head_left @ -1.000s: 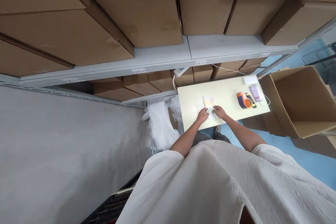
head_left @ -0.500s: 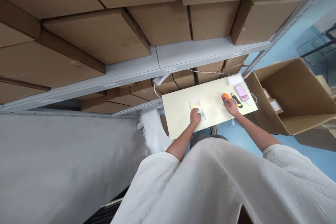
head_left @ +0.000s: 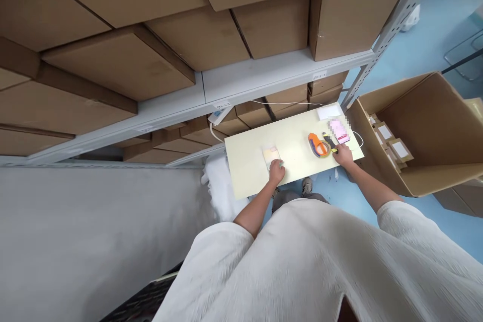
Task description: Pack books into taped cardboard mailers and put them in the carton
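On the pale tabletop (head_left: pixel 249 161), my left hand (head_left: pixel 277 172) is at the near end of a flat packet with a pastel print (head_left: pixel 270 155), its fingers closed over it and hiding that end. My right hand (head_left: pixel 342 156) grips the near end of what looks like a black and yellow utility knife (head_left: pixel 329 140). Just left of the knife, an orange tape dispenser (head_left: pixel 314 143) with a roll of tape lies on its side, touched by neither hand.
A phone with a blurred screen (head_left: pixel 341 136) and a white slab (head_left: pixel 329 111) lie at the table's right end. Right of it, an open carton (head_left: pixel 381 161) holds several small boxes. Shelves with brown cartons (head_left: pixel 279 25) rise behind, and white wrapping (head_left: pixel 222 181) hangs at the left.
My right hand has let go of the tape dispenser and moved right to the knife. The dispenser now lies on the table. My left hand stays at the packet, and the view has shifted slightly.
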Available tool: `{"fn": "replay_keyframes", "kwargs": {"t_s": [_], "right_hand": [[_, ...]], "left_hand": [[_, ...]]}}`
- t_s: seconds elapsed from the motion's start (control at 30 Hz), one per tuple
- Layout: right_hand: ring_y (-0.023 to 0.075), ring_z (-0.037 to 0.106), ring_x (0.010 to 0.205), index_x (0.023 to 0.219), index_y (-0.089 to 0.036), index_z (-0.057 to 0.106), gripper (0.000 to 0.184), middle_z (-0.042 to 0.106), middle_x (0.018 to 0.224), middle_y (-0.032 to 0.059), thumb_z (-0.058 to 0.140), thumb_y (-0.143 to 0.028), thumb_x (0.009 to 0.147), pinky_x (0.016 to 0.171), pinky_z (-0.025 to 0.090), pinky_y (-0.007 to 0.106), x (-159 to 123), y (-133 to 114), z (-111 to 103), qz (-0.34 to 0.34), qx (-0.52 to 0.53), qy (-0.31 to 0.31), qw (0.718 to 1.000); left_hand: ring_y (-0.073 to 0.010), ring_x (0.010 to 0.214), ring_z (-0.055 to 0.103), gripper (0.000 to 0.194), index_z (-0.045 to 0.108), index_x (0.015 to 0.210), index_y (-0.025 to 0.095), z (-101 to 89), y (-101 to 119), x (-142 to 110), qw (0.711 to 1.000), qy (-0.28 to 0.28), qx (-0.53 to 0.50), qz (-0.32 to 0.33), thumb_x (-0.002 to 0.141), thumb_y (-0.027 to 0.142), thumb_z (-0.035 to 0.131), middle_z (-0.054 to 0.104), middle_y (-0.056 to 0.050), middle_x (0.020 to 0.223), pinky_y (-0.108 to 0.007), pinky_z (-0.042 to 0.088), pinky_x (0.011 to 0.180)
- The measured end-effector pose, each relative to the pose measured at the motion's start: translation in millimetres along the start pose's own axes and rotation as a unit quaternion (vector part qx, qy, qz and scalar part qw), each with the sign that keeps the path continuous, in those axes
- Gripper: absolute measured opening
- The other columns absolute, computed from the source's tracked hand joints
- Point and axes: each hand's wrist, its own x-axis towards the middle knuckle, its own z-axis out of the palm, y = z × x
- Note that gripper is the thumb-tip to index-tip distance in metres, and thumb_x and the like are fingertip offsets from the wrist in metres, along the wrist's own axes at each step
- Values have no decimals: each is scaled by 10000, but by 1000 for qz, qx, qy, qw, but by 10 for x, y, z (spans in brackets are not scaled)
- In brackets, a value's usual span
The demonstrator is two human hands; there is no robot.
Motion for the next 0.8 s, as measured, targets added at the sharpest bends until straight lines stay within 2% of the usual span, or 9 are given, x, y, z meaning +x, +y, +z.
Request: {"fn": "replay_keyframes", "kwargs": {"t_s": [0.13,0.3,0.43,0.53,0.63,0.73,0.8], "right_hand": [[379,579,1265,1279,-162,677,324,690,1381,211,639,-307,991,1010,472,446,41,-11,36,-28,-41,0,999],[353,600,1178,1230,-170,649,251,717,1273,213,626,-292,1013,968,464,422,96,-15,5,-53,-49,-17,997],[344,634,1165,1247,-166,646,262,734,1244,217,630,-242,996,927,490,399,110,-16,-46,-32,-14,-24,999],[340,680,1131,1268,-176,646,330,755,1212,197,670,-230,943,916,523,403,90,0,-113,22,50,1,999],[324,721,1086,1310,-204,630,449,769,1174,147,726,-309,884,950,562,428,77,-63,-224,61,163,56,983],[294,737,1060,1421,-221,574,656,759,1168,108,761,-432,829,960,601,438,95,-350,-358,32,311,102,944],[274,734,1046,1462,-231,542,713,747,1155,90,743,-473,822,917,620,417,102,-681,-429,-18,387,93,917]], "left_hand": [[-320,1405,619,391,719,1175,232,-41,-78,-67,1000,11,-3,-15,838,81,589,704,-128,1369,-495,487,1235],[-317,1404,611,370,720,1151,225,-69,-146,-129,999,17,-21,-27,826,102,591,698,-132,1342,-489,472,1248],[-315,1411,607,364,728,1131,218,-62,-154,-129,999,16,-30,-26,822,93,581,697,-139,1337,-484,474,1242],[-314,1405,607,359,733,1115,220,-65,-155,-96,999,19,-36,-21,814,95,582,702,-138,1321,-481,480,1232],[-313,1387,613,356,732,1107,231,-82,-169,-66,999,23,-46,-9,810,102,585,714,-123,1291,-486,477,1239],[-319,1384,618,370,728,1119,231,-117,-199,-68,998,25,-51,-3,805,99,582,720,-121,1289,-502,480,1242],[-326,1389,619,388,728,1133,231,-158,-228,-87,998,22,-50,1,797,97,586,722,-121,1295,-514,487,1238]]}}
